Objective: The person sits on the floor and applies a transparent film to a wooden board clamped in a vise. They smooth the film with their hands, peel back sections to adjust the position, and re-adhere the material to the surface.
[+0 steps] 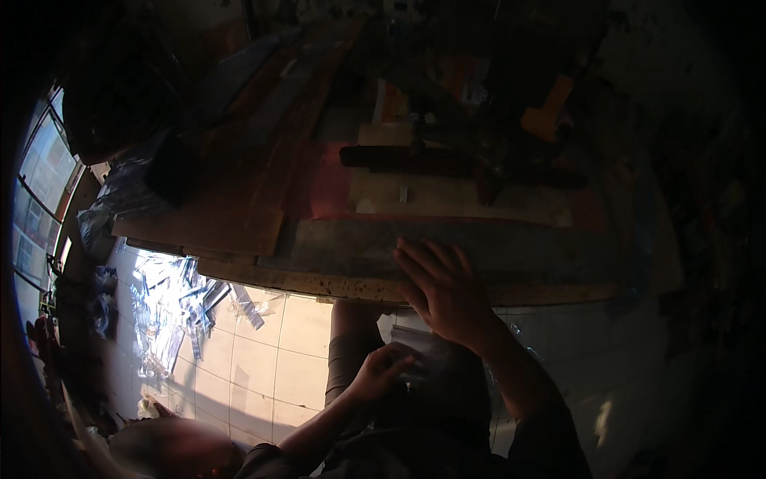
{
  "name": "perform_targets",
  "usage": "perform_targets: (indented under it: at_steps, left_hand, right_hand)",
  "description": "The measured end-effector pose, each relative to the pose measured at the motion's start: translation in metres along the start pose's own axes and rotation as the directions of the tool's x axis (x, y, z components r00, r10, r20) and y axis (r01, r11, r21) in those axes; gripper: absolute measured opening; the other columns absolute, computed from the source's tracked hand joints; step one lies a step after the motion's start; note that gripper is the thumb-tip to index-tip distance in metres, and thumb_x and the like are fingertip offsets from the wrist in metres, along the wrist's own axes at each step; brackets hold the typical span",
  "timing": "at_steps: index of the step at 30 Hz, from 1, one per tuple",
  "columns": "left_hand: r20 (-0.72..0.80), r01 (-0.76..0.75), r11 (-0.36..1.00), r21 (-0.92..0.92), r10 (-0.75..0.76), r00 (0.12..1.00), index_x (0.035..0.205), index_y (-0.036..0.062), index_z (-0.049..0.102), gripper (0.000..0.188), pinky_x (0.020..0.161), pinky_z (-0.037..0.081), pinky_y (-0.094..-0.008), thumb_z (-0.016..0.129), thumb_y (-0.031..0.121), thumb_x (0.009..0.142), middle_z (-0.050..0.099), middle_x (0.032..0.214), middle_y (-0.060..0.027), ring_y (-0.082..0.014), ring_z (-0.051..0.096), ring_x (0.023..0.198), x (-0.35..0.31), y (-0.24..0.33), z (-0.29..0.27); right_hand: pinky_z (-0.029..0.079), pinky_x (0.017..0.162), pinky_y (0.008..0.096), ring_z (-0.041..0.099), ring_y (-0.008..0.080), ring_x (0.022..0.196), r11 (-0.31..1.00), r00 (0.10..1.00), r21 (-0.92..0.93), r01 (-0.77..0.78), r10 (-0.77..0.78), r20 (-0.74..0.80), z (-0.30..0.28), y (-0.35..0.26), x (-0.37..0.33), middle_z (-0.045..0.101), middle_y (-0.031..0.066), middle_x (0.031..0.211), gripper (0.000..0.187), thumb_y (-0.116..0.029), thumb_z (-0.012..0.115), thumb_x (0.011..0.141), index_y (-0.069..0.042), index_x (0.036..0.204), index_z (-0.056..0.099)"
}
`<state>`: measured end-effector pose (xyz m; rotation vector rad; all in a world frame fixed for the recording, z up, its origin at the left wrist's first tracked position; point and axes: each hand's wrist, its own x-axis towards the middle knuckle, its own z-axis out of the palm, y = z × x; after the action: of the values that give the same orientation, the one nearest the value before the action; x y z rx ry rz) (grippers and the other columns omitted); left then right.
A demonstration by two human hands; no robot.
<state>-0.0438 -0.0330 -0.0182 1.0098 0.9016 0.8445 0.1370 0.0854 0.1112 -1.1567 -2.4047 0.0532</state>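
Note:
My right hand [447,295] lies palm down over the near edge of the dark work table [335,243], fingers stretched out and resting on its surface. Below the edge, over my lap, my left hand [383,373] has its fingers curled in. They meet a thin, translucent plastic sheet [427,349], which is smeared by motion; the exact grip is hard to see. Farther back on the table, a small light piece [404,194] sits on a pale board [375,199]. A long dark bar [383,157] runs across above that board.
Shiny strip scraps [175,307] litter the tiled floor [255,355] at the left. Brown boards [231,191] cover the table's left side, with crumpled clear plastic [120,191] beyond. An orange part [546,112] stands at the back right. A blurred round shape [171,447] is at lower left.

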Motion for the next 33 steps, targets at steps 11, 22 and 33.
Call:
perform_targets:
  at_steps: [11, 22, 33]
  left_hand:
    - [-0.002, -0.058, 0.997, 0.044, 0.058, 0.998, 0.115, -0.0041, 0.067, 0.022, 0.098, 0.056, -0.0372, 0.060, 0.014, 0.105, 0.076, 0.112, -0.0148, -0.0222, 0.071, 0.110, -0.008, -0.004, 0.003]
    - [0.017, -0.136, 0.987, 0.089, 0.135, 0.991, 0.115, -0.0020, 0.068, 0.022, 0.095, 0.054, -0.0327, 0.066, 0.016, 0.103, 0.075, 0.109, -0.0115, -0.0170, 0.070, 0.106, -0.007, -0.015, 0.002]
    - [0.019, -0.190, 0.982, -0.004, 0.190, 0.982, 0.116, -0.0016, 0.068, 0.023, 0.097, 0.053, -0.0323, 0.066, 0.018, 0.103, 0.075, 0.110, -0.0103, -0.0159, 0.070, 0.106, -0.008, -0.023, 0.004]
  right_hand:
    - [0.040, 0.111, 0.0492, 0.054, 0.0356, 0.131, 0.991, 0.994, 0.127, 0.046, -0.032, -0.107, 0.001, 0.030, 0.039, 0.056, 0.0149, 0.146, 0.045, -0.030, 0.067, 0.100, -0.006, 0.137, 0.060]
    - [0.031, 0.121, 0.0507, 0.046, 0.0383, 0.142, 0.988, 0.981, -0.050, -0.146, 0.151, 0.118, 0.026, 0.048, 0.066, 0.045, 0.0149, 0.159, 0.059, -0.049, 0.046, 0.107, -0.005, 0.143, 0.057]
    - [0.046, 0.111, 0.0447, 0.060, 0.0371, 0.129, 0.953, 0.978, 0.226, -0.200, 0.180, 0.107, 0.044, 0.110, 0.090, 0.063, 0.0193, 0.139, 0.044, -0.027, 0.055, 0.107, -0.004, 0.144, 0.056]
